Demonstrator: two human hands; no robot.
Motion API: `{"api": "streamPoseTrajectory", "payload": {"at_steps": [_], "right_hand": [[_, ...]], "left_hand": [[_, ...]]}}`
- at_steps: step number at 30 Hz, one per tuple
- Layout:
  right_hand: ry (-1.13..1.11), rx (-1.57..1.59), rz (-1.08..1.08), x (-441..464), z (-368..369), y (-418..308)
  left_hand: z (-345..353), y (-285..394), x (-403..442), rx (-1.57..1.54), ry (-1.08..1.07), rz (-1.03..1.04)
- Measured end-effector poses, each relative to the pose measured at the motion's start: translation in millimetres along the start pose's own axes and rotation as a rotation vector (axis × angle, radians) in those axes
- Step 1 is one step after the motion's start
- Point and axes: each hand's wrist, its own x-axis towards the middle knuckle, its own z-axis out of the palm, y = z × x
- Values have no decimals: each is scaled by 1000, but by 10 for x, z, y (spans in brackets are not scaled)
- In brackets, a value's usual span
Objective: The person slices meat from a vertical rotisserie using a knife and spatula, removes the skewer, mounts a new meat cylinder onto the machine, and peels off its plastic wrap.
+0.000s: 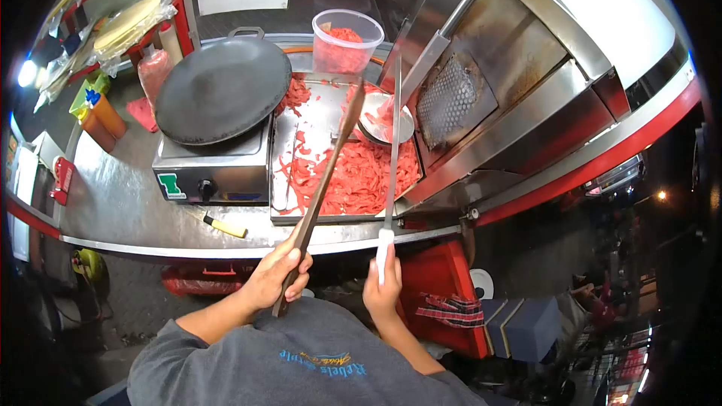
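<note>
My left hand (pixel 277 277) is closed around the lower part of a long dark wooden spatula (pixel 329 173), which slants up over the tray. In my right hand (pixel 382 289) is the white handle of a long, narrow knife (pixel 395 150), its blade pointing up and away from me. Beyond both hands, thin red strips of meat (pixel 346 180) lie heaped in a metal tray (pixel 284 135). A round pan or bowl (pixel 406 126) with some strips rests at the tray's right side, partly behind the blade.
A black griddle pan (pixel 224 90) sits on a gas stove (pixel 214 169) at left. Behind the tray stands a clear tub (pixel 347 37) of red strips. An upright grill (pixel 466 90) rises at right. A yellow-handled knife (pixel 226 227) and sauce bottles (pixel 105 116) are on the counter.
</note>
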Motion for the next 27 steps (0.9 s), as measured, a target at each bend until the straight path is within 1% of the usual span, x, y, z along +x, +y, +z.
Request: {"api": "streamPoseTrajectory", "payload": {"at_steps": [3, 5, 9, 12, 13, 15, 17, 18, 20, 21, 22, 23, 24, 26, 27], "right_hand": [[-11, -38, 78, 356, 163, -81], [-29, -83, 83, 165, 102, -114], [-49, -82, 86, -327, -28, -61], [-14, -14, 72, 123, 97, -92], [-35, -50, 125, 303, 143, -148], [-55, -76, 152, 550, 196, -219], [-66, 67, 226, 330, 149, -149], [-79, 122, 256, 144, 74, -85], [-130, 281, 400, -369, -126, 57], [-149, 359, 479, -597, -224, 117], [-154, 394, 519, -749, -308, 156], [-151, 363, 478, -800, -339, 182], [-122, 254, 341, -733, -344, 185], [-29, 122, 112, -356, -271, -60], [-15, 33, 39, -161, -198, -50]], "left_hand": [[14, -148, 170, 89, -69, -10], [68, -246, 227, 186, -74, -19], [180, -311, 203, 185, -142, -23], [196, -344, 181, 195, -149, -21], [211, -360, 183, 185, -146, -23], [251, -354, 189, 208, -140, -9], [233, -362, 185, 163, -146, -4], [200, -350, 166, 74, -128, -31], [88, -312, 116, -102, -91, -76], [32, -231, 57, -177, -109, -63], [-11, -189, 6, -174, -89, -41], [-31, -154, -34, -169, -69, -22], [-27, -116, -57, -114, -27, 5], [-68, -53, -46, 40, 42, 34], [-121, -56, -19, 100, 74, 39]]}}
